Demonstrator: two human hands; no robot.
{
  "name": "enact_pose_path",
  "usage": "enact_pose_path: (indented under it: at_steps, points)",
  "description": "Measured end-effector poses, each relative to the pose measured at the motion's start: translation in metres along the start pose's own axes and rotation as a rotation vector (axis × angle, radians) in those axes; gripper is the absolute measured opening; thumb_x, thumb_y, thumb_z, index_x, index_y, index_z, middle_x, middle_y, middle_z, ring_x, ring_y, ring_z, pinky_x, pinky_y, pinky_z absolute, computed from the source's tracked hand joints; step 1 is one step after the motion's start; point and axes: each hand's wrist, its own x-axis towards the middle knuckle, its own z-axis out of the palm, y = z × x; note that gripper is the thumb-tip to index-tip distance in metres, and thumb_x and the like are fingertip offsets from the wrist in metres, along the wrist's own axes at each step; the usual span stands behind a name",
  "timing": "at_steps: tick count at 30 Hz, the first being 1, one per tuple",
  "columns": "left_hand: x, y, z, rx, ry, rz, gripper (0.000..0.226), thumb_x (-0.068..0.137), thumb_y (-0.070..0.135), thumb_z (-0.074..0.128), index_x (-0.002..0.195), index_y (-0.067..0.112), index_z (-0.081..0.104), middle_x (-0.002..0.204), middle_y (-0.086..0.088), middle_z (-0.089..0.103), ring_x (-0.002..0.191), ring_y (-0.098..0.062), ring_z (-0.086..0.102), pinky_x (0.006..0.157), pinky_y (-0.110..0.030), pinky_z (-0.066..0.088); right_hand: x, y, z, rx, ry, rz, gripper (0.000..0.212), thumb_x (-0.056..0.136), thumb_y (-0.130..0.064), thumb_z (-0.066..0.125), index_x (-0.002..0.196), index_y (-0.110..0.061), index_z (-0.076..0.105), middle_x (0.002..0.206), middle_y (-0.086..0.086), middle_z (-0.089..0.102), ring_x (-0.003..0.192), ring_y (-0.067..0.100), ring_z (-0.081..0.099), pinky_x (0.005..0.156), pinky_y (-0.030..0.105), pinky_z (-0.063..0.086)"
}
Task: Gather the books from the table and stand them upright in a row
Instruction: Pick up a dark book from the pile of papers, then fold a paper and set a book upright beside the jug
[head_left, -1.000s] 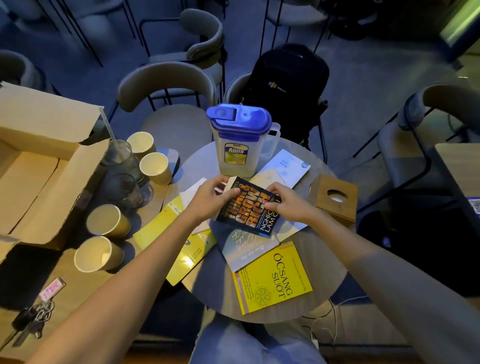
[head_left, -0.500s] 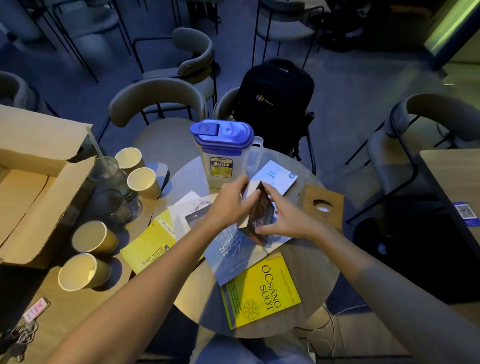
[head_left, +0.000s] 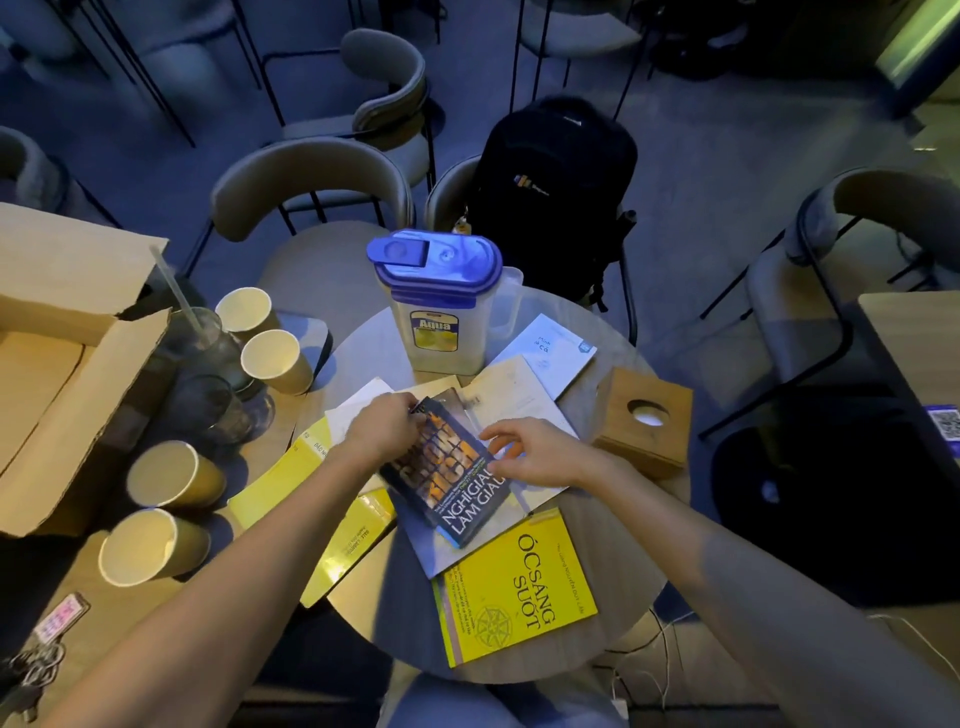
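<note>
A: So, where is the dark book (head_left: 451, 470) now?

B: It lies nearly flat on the spread of books in the middle of the round worktop (head_left: 618, 644). Half a second ago it was tipped up on edge between both hands; now its cover faces up again.

A: And the hands?

B: The left hand (head_left: 382, 428) pinches the book's far corner with its fingers closed on it. The right hand (head_left: 537, 452) hovers at the book's right edge, fingers loosely curled and slightly spread; whether they touch the cover is hard to tell.

A: What does that mean for the row?

B: Probably that no book stands upright yet. The yellow book (head_left: 517, 587) lies flat near the person, other yellow books (head_left: 311, 499) sit at the left, and pale ones lie under the dark book. The blue-lidded jug (head_left: 439, 301) behind could serve as a backstop.
</note>
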Motion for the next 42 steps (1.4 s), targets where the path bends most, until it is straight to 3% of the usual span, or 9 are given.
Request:
enact_pose_path:
  at_steps: [4,9,12,14,19,26,32,37,42]
  points:
    - [0.005,0.016,0.000,0.226,0.069,0.141,0.035,0.096,0.036,0.055,0.127,0.021,0.063,0.125,-0.010,0.060,0.112,-0.031,0.061,0.086,-0.041,0.052,0.018,-0.003,-0.009,-0.084,0.195,0.038,0.029,0.095,-0.020,0.063,0.121,-0.010,0.071,0.116,0.009,0.073,0.108,0.024,0.067,0.098,0.038,0.054]
    - [0.021,0.065,0.012,0.241,0.073,0.315,0.039,0.096,0.022,0.052,0.133,0.016,0.060,0.127,-0.015,0.060,0.119,-0.035,0.055,0.097,-0.044,0.047,0.034,0.007,-0.038,-0.145,0.358,0.241,0.043,0.096,-0.021,0.061,0.137,-0.006,0.056,0.137,0.015,0.061,0.129,0.032,0.054,0.103,0.039,0.045]
    - [0.034,0.085,0.022,0.240,-0.028,0.288,0.044,0.095,0.020,0.050,0.139,0.014,0.055,0.133,-0.016,0.056,0.123,-0.036,0.054,0.101,-0.045,0.048,0.045,0.015,-0.046,-0.190,0.375,0.335,0.047,0.097,-0.025,0.061,0.139,-0.006,0.049,0.138,0.019,0.058,0.127,0.035,0.055,0.090,0.036,0.045]
    - [0.042,0.091,0.030,0.254,-0.070,0.252,0.042,0.096,0.020,0.048,0.137,0.009,0.054,0.134,-0.018,0.055,0.123,-0.038,0.055,0.101,-0.047,0.048,0.053,0.019,-0.047,-0.185,0.355,0.379,0.048,0.097,-0.028,0.061,0.138,-0.007,0.048,0.139,0.019,0.057,0.124,0.035,0.056,0.083,0.033,0.042]
    - [0.049,0.094,0.042,0.189,-0.115,0.248,0.040,0.097,0.023,0.044,0.133,0.005,0.051,0.132,-0.022,0.054,0.120,-0.041,0.057,0.095,-0.048,0.048,0.065,0.021,-0.042,-0.163,0.307,0.366,0.045,0.098,-0.029,0.063,0.136,-0.006,0.053,0.140,0.018,0.058,0.129,0.036,0.054,0.102,0.042,0.048]
    - [0.046,0.078,0.037,-0.073,-0.062,0.249,0.054,0.095,0.016,0.054,0.146,0.010,0.037,0.135,-0.020,0.049,0.125,-0.038,0.053,0.103,-0.047,0.046,0.054,0.020,-0.045,-0.159,0.294,0.363,0.035,0.099,-0.026,0.062,0.127,-0.005,0.058,0.131,0.017,0.063,0.118,0.033,0.061,0.092,0.041,0.053]
    - [0.043,0.086,0.035,0.195,-0.233,0.240,0.033,0.098,0.011,0.044,0.130,0.003,0.047,0.131,-0.028,0.051,0.111,-0.043,0.061,0.081,-0.035,0.042,0.042,0.022,-0.040,-0.306,0.166,0.460,0.027,0.101,-0.022,0.056,0.121,-0.004,0.059,0.124,0.016,0.066,0.113,0.031,0.064,0.078,0.034,0.049]
    - [0.047,0.090,0.037,0.328,-0.304,0.229,0.037,0.100,0.012,0.036,0.135,0.007,0.047,0.136,-0.022,0.056,0.118,-0.036,0.059,0.090,-0.037,0.046,0.043,0.021,-0.041,-0.306,0.013,0.510,0.012,0.097,-0.012,0.056,0.085,-0.009,0.055,0.079,0.009,0.062,0.077,0.029,0.068,0.058,0.033,0.055]
    - [0.060,0.093,0.032,0.251,-0.429,0.215,0.008,0.093,0.016,0.051,0.098,0.013,0.056,0.112,-0.011,0.067,0.092,-0.029,0.060,0.076,-0.038,0.054,0.041,0.030,-0.034,-0.170,-0.130,0.595,0.022,0.094,-0.008,0.066,0.113,0.003,0.065,0.109,0.020,0.076,0.094,0.036,0.077,0.087,0.050,0.062]
